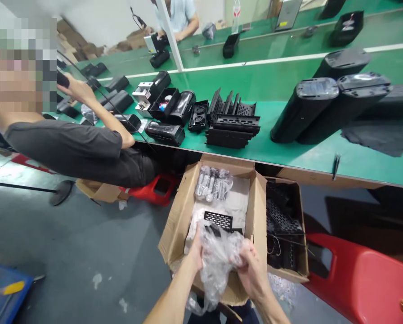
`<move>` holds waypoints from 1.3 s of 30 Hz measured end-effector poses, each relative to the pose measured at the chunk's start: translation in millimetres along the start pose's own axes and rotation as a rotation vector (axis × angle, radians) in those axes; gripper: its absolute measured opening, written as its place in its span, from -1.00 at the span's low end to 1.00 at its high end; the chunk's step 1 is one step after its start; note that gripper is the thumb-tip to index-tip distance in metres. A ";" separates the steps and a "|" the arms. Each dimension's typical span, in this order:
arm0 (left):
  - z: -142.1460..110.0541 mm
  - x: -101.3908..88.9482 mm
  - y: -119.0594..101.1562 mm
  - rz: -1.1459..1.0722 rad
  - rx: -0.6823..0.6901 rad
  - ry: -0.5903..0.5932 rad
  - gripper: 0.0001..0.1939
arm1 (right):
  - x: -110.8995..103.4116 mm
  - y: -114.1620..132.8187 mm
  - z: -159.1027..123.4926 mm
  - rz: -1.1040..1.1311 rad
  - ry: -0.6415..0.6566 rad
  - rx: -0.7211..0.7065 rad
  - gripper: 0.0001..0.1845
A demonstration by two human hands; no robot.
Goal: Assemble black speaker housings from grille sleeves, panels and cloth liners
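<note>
Over an open cardboard box (258,216), a crumpled clear plastic bag (218,261) hangs between my two hands. My left hand (197,249) is closed on the bag's left side, its fingers partly hidden by the plastic. On the other side my right hand (250,261) pinches the bag, fingers bent. A black perforated panel (218,219) shows just beyond the bag, partly covered by it; whether it is inside the bag I cannot tell. Several plastic-wrapped parts (212,183) lie at the far end of the box on pale sheets (238,193).
A second box (304,252) with black perforated parts stands to the right, beside a red stool (366,274). On the green bench (269,155) are stacked black panels (233,123) and upright black casings (309,108). A co-worker (69,144) sits at left; another person (184,20) is across the bench.
</note>
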State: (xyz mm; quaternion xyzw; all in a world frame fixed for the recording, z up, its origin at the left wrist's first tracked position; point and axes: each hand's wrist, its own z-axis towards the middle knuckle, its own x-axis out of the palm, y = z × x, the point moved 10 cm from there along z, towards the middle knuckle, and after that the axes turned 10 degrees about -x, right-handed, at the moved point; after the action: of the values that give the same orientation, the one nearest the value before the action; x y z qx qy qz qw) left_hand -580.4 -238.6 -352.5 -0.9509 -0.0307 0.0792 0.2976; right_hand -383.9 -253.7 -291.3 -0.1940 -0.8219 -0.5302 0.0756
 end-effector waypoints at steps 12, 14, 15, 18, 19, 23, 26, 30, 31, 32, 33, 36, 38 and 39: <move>-109.6 -22.2 -7.8 0.257 0.277 -0.001 -0.63 | -84.7 -39.3 -56.8 -0.314 -0.102 0.187 -0.63; -129.4 -22.5 -13.2 0.295 0.374 0.059 -0.68 | -79.3 -23.1 -32.0 -0.328 -0.087 0.141 -0.56; -135.7 -23.5 -13.9 0.301 0.407 0.082 -0.69 | -69.3 -20.3 -17.1 -0.315 -0.062 0.140 -0.55; -137.9 -31.7 -8.8 0.227 0.389 0.091 -0.70 | -23.3 -41.1 22.8 -0.238 0.041 0.258 -0.61; -135.6 -34.5 -6.5 0.174 0.359 0.086 -0.70 | -7.9 -56.2 30.0 -0.203 0.070 0.334 -0.62; -126.5 -48.3 2.3 -0.185 0.193 0.008 -0.67 | 30.5 -120.5 21.3 -0.042 0.125 0.612 -0.61; -123.8 -53.6 7.8 -0.329 0.114 -0.043 -0.66 | 38.7 -150.1 -2.9 0.046 0.146 0.691 -0.59; -113.5 -62.6 23.2 -0.268 0.051 -0.095 -0.72 | 36.2 -152.3 -8.9 0.053 0.163 0.628 -0.60; -109.5 -65.5 29.3 -0.230 0.034 -0.104 -0.73 | 33.4 -146.6 -4.0 0.035 0.162 0.589 -0.60; -105.3 -68.4 36.2 -0.191 0.012 -0.107 -0.74 | 29.7 -139.0 2.1 0.007 0.162 0.543 -0.60; -101.3 -71.2 43.0 -0.150 -0.013 -0.109 -0.76 | 25.4 -129.6 8.7 -0.031 0.161 0.493 -0.62; -94.8 -81.8 52.9 -0.018 -0.053 -0.137 -0.80 | 15.2 -94.2 22.9 -0.212 0.174 0.324 -0.69; -97.2 -89.3 43.4 0.044 -0.014 -0.193 -0.66 | 17.1 -68.0 23.2 -0.353 0.194 0.201 -0.77; -99.8 -90.3 34.5 0.074 0.019 -0.215 -0.64 | 21.7 -55.4 20.0 -0.416 0.202 0.139 -0.77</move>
State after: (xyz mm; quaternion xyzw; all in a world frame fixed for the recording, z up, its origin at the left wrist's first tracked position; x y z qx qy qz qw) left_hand -652.2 -332.4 -279.4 -0.9346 -0.0264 0.1922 0.2983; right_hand -424.2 -250.6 -339.4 0.0392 -0.8670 -0.4931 0.0599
